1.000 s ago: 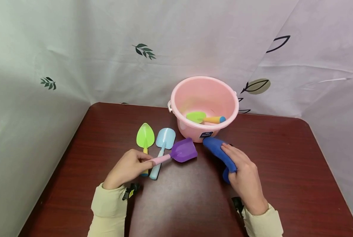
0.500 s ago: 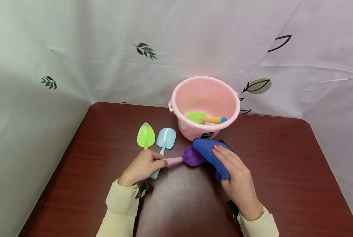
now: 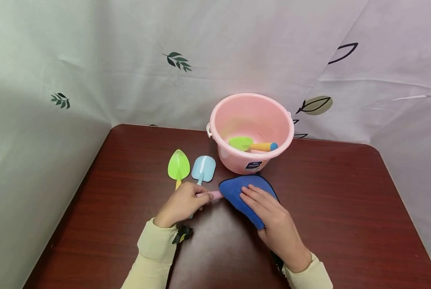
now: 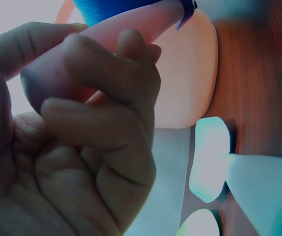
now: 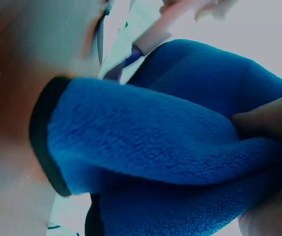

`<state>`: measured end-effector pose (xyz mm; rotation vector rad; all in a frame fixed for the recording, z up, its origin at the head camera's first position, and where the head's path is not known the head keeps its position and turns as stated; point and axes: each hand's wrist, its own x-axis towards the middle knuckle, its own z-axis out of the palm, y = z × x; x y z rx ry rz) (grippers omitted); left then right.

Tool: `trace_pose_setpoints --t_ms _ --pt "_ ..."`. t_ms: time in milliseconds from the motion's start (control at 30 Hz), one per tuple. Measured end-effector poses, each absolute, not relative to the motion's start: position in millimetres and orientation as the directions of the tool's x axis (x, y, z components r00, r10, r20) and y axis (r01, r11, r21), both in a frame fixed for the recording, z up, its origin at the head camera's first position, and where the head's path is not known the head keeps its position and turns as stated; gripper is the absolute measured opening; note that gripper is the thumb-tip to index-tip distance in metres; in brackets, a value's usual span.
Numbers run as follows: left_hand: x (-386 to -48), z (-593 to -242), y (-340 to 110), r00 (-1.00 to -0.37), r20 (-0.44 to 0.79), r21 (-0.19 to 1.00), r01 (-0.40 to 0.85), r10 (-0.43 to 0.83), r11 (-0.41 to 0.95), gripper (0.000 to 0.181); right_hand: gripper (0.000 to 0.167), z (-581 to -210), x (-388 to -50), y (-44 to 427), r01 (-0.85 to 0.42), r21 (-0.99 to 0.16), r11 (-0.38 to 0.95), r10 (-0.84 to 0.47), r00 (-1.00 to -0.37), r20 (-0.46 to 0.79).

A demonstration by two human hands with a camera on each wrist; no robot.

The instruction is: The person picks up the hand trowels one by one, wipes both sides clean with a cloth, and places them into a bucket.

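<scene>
My left hand (image 3: 184, 202) grips the pink handle of a toy shovel (image 3: 216, 195) above the table; in the left wrist view, fingers and thumb curl round this handle (image 4: 150, 22). A blue cloth (image 3: 249, 185) with a dark edge covers the shovel's purple blade, of which only a sliver shows in the wrist views. My right hand (image 3: 279, 225) holds the cloth folded, fingers on top and thumb beneath. In the right wrist view the fleecy cloth (image 5: 141, 130) wraps close to the blade. Under and behind my left hand lie a light blue shovel (image 3: 203, 168) and a green shovel (image 3: 178, 165).
A pink bucket (image 3: 233, 161) stands at the back of the brown table (image 3: 331, 192), just beyond the cloth. Inside it lies a green shovel (image 3: 241, 143) with a yellow handle. A pale leaf-print curtain (image 3: 135, 72) hangs behind and at the sides.
My left hand has moved right with the purple shovel. My right hand has brought the blue cloth leftward over the blade, which was uncovered one second ago.
</scene>
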<state>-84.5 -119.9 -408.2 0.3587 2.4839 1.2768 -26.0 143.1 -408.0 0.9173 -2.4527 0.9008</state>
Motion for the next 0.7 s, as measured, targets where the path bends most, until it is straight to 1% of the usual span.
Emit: trace_pose_setpoints --t_ms 100,267,333,533,700 --pt "-84.0 -407.4 -119.4 -0.908 -0.18 0.841 0.057 0.379 0.538 0.023 0.091 -409.8 -24.2 140.7 -0.672 -0.442 0.594 -0.491 -0.738 0.463" --pt "-83.5 -405.5 -119.6 -0.895 -0.161 0.866 0.073 0.415 0.494 0.019 0.092 -411.9 -24.0 137.2 -0.695 -0.417 0.586 -0.56 -0.719 0.412" --pt "-83.5 -405.2 -119.9 -0.889 -0.156 0.874 0.079 0.431 0.479 0.018 0.093 -412.4 -23.7 136.7 -0.693 -0.41 0.593 -0.58 -0.721 0.38" --pt "-83.6 -403.6 -123.1 -0.871 -0.167 0.889 0.069 0.461 0.453 0.023 0.089 -412.9 -23.2 135.2 -0.675 -0.409 0.614 -0.596 -0.736 0.321" --pt "-83.7 -402.4 -126.8 -0.86 -0.178 0.905 0.047 0.479 0.422 0.019 0.088 -412.2 -22.5 133.6 -0.658 -0.41 0.632 -0.588 -0.751 0.3"
